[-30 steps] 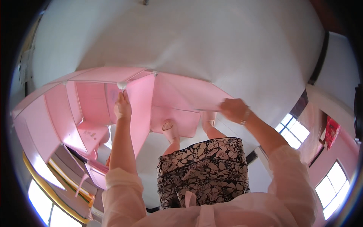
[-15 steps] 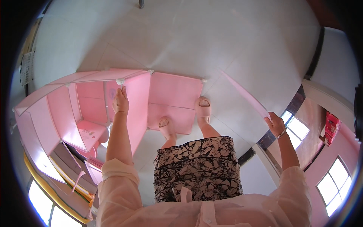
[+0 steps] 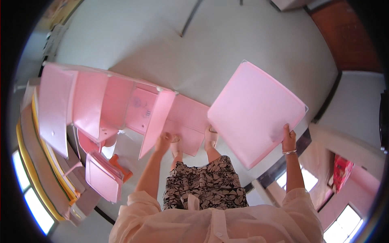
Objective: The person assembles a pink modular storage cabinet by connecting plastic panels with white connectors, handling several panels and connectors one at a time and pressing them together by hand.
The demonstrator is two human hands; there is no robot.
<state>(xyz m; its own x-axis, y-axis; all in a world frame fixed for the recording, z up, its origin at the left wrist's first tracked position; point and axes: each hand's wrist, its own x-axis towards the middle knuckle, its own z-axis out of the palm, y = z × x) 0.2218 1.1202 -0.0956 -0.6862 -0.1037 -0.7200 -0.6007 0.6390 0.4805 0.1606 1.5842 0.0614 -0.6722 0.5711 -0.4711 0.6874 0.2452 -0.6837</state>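
Observation:
My right hand (image 3: 288, 139) grips a square pink panel (image 3: 255, 113) with a thin frame by its right edge, thumb on its face. The panel is off the floor, its broad face turned up toward me. My left hand (image 3: 163, 142) is closed, with its fingers curled in; whatever they hold, if anything, is hidden. Close beside it stands an upright pink panel (image 3: 156, 121) of a cube shelf (image 3: 87, 101) built from pink panels. White connectors (image 3: 160, 89) join the panels at their corners. A flat pink section (image 3: 188, 113) extends from the shelf's right end, by my feet.
Several pink panels (image 3: 102, 178) lean in a stack at the lower left, by an orange object (image 3: 121, 167). Yellow-edged bedding (image 3: 40, 158) runs along the left. A metal leg (image 3: 190, 18) stands beyond the shelf, and a brown wooden piece (image 3: 344, 36) at the far right.
The right-hand panel has swung from nearly edge-on to broad-face view. My left hand has left the shelf's top connector and come down toward me. The view has shifted.

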